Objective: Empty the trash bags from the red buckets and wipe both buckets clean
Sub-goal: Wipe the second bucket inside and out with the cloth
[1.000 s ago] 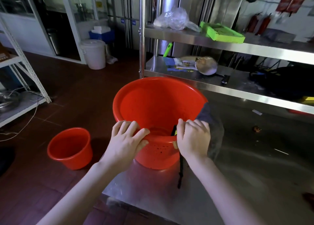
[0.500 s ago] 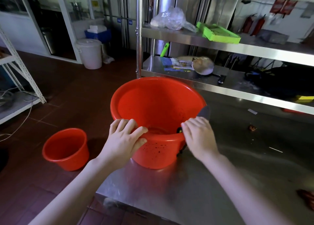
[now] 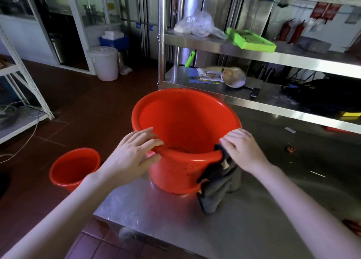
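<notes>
A large red bucket (image 3: 185, 125) stands on the steel table (image 3: 224, 223) near its left corner, with no bag in it. My left hand (image 3: 134, 153) holds its near rim, fingers over the top and thumb on the outer wall. My right hand (image 3: 242, 151) grips a dark grey cloth (image 3: 216, 188) against the rim's right side; the cloth hangs down the outside to the tabletop. A smaller red bucket (image 3: 74, 168) stands on the floor to the left, also without a bag.
A steel shelf rack (image 3: 254, 100) rises behind the bucket with a clear plastic bag (image 3: 195, 24), a green tray (image 3: 252, 40) and a dark bag (image 3: 324, 94). A white lidded bin (image 3: 104, 62) stands on the red tile floor. Small scraps (image 3: 290, 148) lie on the table at right.
My right hand has slid the cloth along the rim from the near side round to the right, and the cloth now hangs down outside. My left hand stays on the near rim.
</notes>
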Tool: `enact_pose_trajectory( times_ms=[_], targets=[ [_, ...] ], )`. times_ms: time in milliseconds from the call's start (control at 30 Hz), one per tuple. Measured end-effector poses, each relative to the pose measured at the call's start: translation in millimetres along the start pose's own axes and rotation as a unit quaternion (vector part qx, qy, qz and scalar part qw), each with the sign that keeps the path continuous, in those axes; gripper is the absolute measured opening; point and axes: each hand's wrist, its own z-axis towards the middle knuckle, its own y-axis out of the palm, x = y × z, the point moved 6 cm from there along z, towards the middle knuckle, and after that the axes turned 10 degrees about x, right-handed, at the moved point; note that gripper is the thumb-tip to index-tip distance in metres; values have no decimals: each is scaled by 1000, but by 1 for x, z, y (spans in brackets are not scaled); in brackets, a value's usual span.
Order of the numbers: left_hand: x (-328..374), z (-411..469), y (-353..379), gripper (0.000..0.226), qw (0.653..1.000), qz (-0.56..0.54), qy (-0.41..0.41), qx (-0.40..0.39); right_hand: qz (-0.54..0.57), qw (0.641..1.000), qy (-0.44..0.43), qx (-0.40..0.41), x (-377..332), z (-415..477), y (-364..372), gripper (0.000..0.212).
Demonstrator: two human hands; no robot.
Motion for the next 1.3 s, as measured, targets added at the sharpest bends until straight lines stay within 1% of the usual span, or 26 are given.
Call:
enact_pose_trajectory(
  times_ms=[67,133,200,233,300,367,433,467,533,600,667,733,867,900,967,1033,1133,1200,1300],
  targets=[
    [-8,5,0,53,1000,6,3,-13,35,999,2,-1,11,2,7,44],
    [-12,11,2,62,1000,10,-15,-15,24,999,22,44,5,1,11,44],
    [-12,11,3,69,1000,23,-17,-12,5,993,53,108,-13,-4,12,43],
    [-11,9,4,65,999,30,-17,-12,-2,989,57,135,-26,-7,13,44],
    [0,8,5,49,999,47,-5,6,-25,985,42,167,-65,-10,18,42],
    [19,6,11,37,998,51,1,29,-48,986,20,157,-109,-11,30,36],
    [33,3,16,35,999,23,-17,43,-41,988,6,151,-135,-10,35,36],
    [33,3,14,36,999,6,-23,41,-33,987,-3,155,-136,-7,34,37],
    [17,5,8,45,999,-10,-26,19,-18,988,-23,154,-121,-3,28,37],
    [-8,4,1,53,999,-1,-30,-12,-1,987,-49,153,-98,-2,22,39],
    [-26,2,1,53,999,21,-18,-46,18,988,-75,133,-77,-1,19,41],
    [-32,2,5,51,998,26,-10,-55,39,989,-88,108,-52,6,19,42],
    [-14,18,14,52,999,3,-25,-23,73,994,-56,60,-4,24,17,41],
    [-8,19,16,49,1000,6,-26,-5,81,994,-41,67,3,25,17,39],
    [3,19,22,42,999,11,-36,33,77,991,4,106,7,24,14,39],
    [11,21,28,40,997,5,-61,51,31,988,40,144,-9,19,17,41],
    [24,28,37,39,995,8,-83,53,-41,984,37,168,-65,9,35,36],
    [29,27,42,37,995,10,-82,62,-47,984,33,170,-93,8,41,36],
    [20,33,38,41,997,-17,-56,54,-26,986,4,162,-87,12,36,39]
  ],
)
